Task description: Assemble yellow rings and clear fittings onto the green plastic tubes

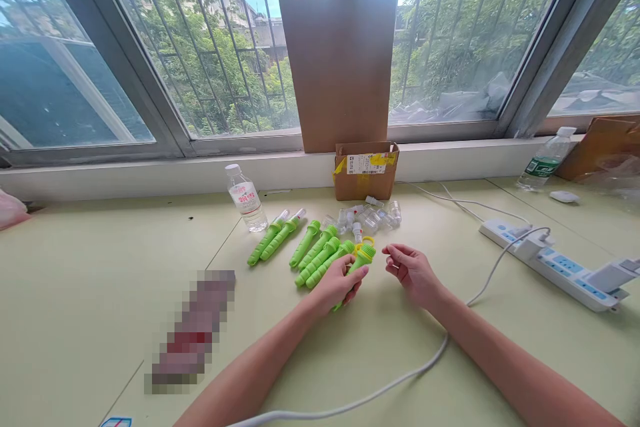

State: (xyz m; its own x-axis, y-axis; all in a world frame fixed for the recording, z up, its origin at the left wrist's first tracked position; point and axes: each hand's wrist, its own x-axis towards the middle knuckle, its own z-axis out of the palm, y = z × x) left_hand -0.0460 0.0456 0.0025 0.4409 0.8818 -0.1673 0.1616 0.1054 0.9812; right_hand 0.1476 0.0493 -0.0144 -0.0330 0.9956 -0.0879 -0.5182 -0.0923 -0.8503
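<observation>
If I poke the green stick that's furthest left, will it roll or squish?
The leftmost green stick might roll a little, since it looks rounded, though its bumpy sides and the neighbouring green stick could slow it. It probably won't squish easily: it lies straight and looks like hard plastic. It's likely light, being so slim.

You have two hands (337, 284). Count seven green tubes (304, 245): two with clear tops (300, 213), four more lying down, and one that you hold. You also have two big bottles (248, 200), one small box (367, 185) and one power strip (557, 263). The little bottles (370, 219) overlap too much to count.
</observation>
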